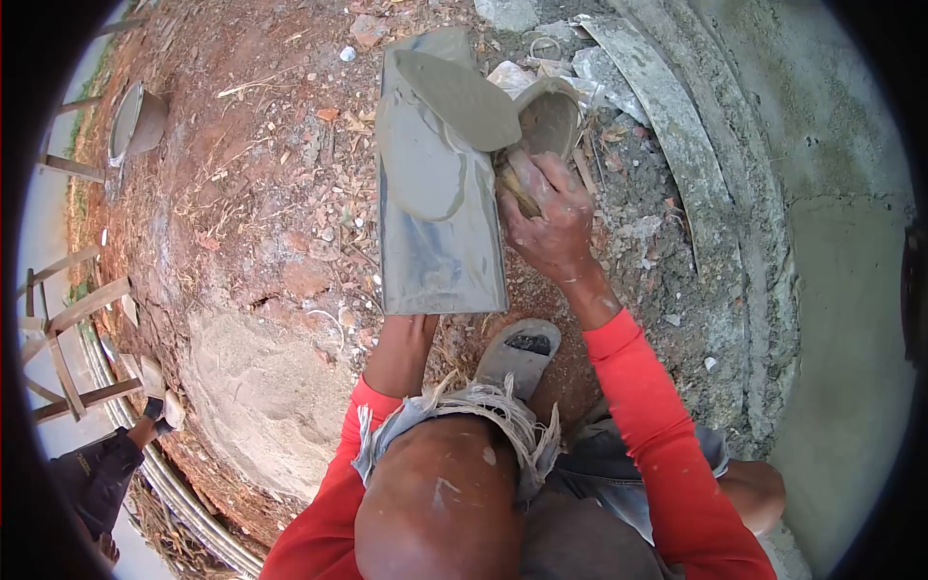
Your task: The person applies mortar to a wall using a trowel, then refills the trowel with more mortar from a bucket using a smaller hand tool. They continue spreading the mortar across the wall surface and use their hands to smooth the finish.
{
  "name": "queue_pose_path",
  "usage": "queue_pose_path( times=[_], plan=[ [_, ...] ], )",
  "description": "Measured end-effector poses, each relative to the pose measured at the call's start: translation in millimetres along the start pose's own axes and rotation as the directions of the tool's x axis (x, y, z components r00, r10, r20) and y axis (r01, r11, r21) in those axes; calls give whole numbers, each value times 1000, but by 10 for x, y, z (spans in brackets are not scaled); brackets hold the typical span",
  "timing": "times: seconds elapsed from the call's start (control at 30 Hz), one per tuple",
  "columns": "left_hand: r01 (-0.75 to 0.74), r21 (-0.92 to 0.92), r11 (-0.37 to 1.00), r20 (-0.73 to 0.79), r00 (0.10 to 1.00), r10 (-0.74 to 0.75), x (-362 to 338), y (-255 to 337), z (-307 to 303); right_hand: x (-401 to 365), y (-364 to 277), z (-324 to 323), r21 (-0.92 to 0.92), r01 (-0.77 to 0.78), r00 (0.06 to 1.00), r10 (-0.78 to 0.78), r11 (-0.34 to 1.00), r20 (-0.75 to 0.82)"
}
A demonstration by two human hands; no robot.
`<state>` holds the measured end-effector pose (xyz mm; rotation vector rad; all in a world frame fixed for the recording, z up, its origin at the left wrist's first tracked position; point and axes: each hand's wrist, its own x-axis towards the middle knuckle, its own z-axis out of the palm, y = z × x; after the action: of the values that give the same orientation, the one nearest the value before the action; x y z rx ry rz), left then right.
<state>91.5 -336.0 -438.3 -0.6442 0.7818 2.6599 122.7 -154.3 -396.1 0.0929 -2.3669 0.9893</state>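
Observation:
My right hand (551, 208) is closed around the yellowish handle of a trowel (464, 101), whose blade is coated with grey mortar. The blade lies over the upper part of a long metal board (440, 261). Wet mortar (420, 174) is spread on the board beside and below the blade. Under the board's lower edge my left forearm reaches in, and the left hand itself is hidden beneath it. Just above my right hand stands a small round container (551, 116), grey inside, partly covered by the trowel.
A bucket (145, 121) is at the upper left. Wooden frames (72, 319) and another person's hand (159, 425) are at the left. A sand pile (261, 387) lies left of my knee. A curved slab (667, 116) and a plastered wall (851, 290) are at the right.

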Motion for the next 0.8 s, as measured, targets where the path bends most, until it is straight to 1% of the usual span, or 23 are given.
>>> queue_pose_path(
  times=[0.03,0.13,0.2,0.23,0.27,0.3,0.37,0.4,0.43,0.5,0.53,0.57,0.6,0.63,0.67,0.7,0.77,0.8],
  plan=[
    [-10,4,1000,-3,1000,10,12,12,14,-107,24,-24,-46,1,1000,0,999,3],
    [-58,34,998,-4,998,59,95,81,39,-459,87,-214,-68,-28,999,26,997,-32],
    [-101,79,992,-2,995,102,190,135,60,-724,207,-453,-157,-196,975,210,968,74],
    [-139,99,985,13,990,139,276,176,81,-836,277,-566,-217,-284,941,315,934,125],
    [-161,129,979,20,987,160,354,190,96,-951,334,-655,-280,-367,890,423,887,171],
    [-174,164,971,28,985,172,424,213,106,-942,376,-706,-340,-446,818,531,828,221],
    [-154,193,969,113,984,134,578,189,159,-861,562,-693,-455,-398,775,557,797,299],
    [-66,145,987,255,967,28,648,204,158,-755,622,-688,-466,-375,737,562,802,375],
    [34,124,992,389,918,-80,717,222,149,-656,732,-617,-466,-345,700,554,815,450],
    [132,139,981,481,857,-183,845,216,192,-596,1069,-285,-358,-275,793,421,892,440],
    [133,180,975,443,874,-201,887,191,212,-473,1075,-162,-359,-291,773,439,887,458],
    [115,182,977,442,877,-186,973,165,172,-339,1076,-76,-361,-298,756,449,884,477],
    [96,185,978,441,881,-170,1058,139,127,-334,1087,8,-330,-273,773,410,904,483],
    [62,151,987,471,873,-127,1141,95,21,-342,1091,82,-298,-247,790,370,922,490],
    [68,144,987,477,869,-129,1204,104,-91,-369,1095,126,-264,-220,804,328,939,496],
    [73,138,988,484,865,-131,1201,87,-90,-421,1107,120,-277,-180,774,309,944,553],
    [148,154,977,456,867,-203,1171,105,-65,-538,1123,52,-295,-94,700,274,951,659],
    [177,152,972,442,868,-227,1156,92,-41,-454,1064,-42,-295,-144,703,307,945,642]
  ],
)
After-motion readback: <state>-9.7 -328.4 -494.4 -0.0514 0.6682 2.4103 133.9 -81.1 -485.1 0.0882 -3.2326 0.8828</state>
